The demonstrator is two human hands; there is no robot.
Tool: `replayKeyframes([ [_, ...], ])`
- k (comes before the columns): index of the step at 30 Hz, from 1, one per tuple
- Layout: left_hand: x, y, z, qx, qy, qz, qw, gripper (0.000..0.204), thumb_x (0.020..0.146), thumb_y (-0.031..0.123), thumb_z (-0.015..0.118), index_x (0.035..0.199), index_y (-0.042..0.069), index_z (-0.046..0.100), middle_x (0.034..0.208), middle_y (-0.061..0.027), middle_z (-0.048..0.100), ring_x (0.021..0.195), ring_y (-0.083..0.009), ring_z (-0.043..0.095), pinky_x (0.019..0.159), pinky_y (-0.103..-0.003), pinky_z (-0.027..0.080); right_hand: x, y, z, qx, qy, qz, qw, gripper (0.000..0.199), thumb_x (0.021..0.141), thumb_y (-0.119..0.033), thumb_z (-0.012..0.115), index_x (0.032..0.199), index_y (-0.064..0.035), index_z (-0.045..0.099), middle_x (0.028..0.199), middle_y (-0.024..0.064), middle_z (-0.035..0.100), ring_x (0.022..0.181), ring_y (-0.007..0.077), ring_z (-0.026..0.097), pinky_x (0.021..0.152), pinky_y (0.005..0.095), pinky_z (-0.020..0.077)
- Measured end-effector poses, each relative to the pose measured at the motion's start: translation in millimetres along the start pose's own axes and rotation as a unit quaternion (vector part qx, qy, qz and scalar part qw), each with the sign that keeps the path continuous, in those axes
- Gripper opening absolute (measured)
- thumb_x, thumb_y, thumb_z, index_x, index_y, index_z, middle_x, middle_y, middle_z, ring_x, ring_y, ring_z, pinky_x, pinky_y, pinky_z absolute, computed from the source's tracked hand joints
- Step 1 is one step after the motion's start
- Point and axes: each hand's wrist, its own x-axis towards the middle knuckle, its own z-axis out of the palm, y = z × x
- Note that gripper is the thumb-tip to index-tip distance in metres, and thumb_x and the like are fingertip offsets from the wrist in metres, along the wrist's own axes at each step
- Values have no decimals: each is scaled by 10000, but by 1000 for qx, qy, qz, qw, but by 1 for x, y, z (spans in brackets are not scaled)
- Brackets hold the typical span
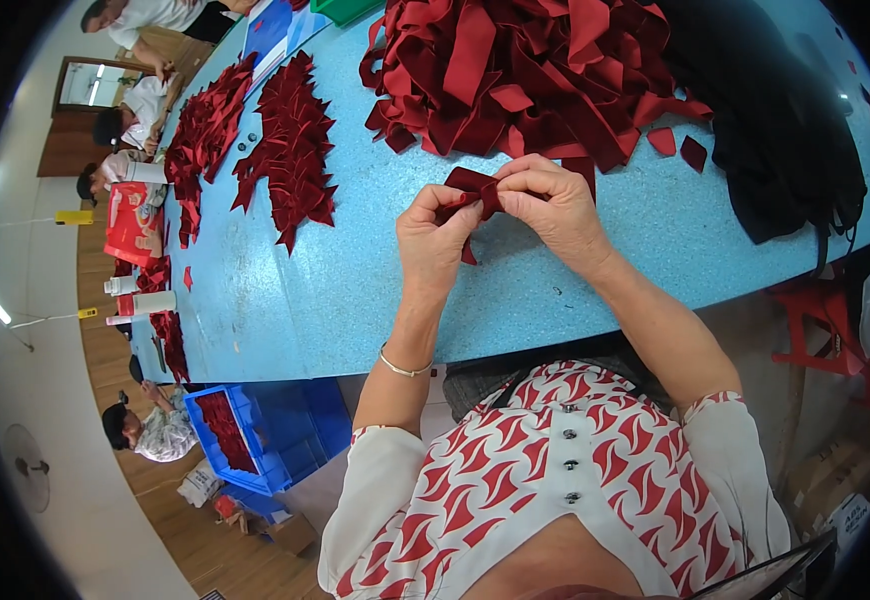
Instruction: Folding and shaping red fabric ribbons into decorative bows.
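Observation:
Between my two hands, just above the blue table [355, 290], a dark red velvet ribbon [472, 182] is folded into a bow-like shape. My left hand [437, 232] pinches its left side between thumb and fingertips. At its right side, thumb and forefinger of my right hand [552, 205] press the gathered middle. A tail of the ribbon hangs down beside my left fingers. Directly beyond my hands lies a large heap of loose red velvet ribbon strips [515, 75]. Left of them rests a pile of finished-looking red bows [297, 150].
More red ribbon pieces [210, 125] lie farther left. A black cloth [785, 140] covers the table's right side. Small red scraps [693, 153] lie beside the heap. A blue crate [240, 440] stands off the table's left edge, and a red stool [820, 330] at right. Several people sit at left.

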Motion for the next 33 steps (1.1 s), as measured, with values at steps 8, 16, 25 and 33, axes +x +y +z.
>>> replayKeyframes([
  [8, 3, 4, -3, 75, -40, 1, 996, 128, 754, 5, 612, 880, -18, 622, 817, -26, 568, 677, -81, 554, 596, -186, 447, -1, 5, 0, 51, -3, 40, 998, 153, 774, -41, 591, 900, 32, 636, 932, 59, 581, 830, 106, 532, 728, 213, 429],
  [16, 2, 2, 4, 73, -29, 29, 997, 121, 770, -5, 585, 882, 1, 632, 852, -40, 538, 687, -97, 558, 586, -192, 451, -3, 5, 2, 21, 20, 46, 999, 148, 772, -22, 574, 895, 41, 629, 915, 55, 578, 838, 114, 534, 746, 220, 430],
  [25, 4, 6, 15, 79, -25, 52, 995, 130, 770, -7, 571, 888, 13, 622, 798, -32, 539, 651, -90, 547, 537, -182, 436, 0, 1, -5, 68, 19, 37, 997, 153, 754, -2, 567, 888, 40, 627, 891, 45, 578, 821, 105, 534, 720, 220, 434],
  [33, -4, 5, 18, 121, -3, 48, 991, 132, 779, -36, 549, 896, 15, 579, 777, -15, 553, 632, -61, 490, 521, -163, 385, -4, 21, 7, 84, 72, -47, 993, 144, 666, -8, 568, 794, 8, 632, 783, 72, 585, 784, 163, 558, 701, 261, 446],
])
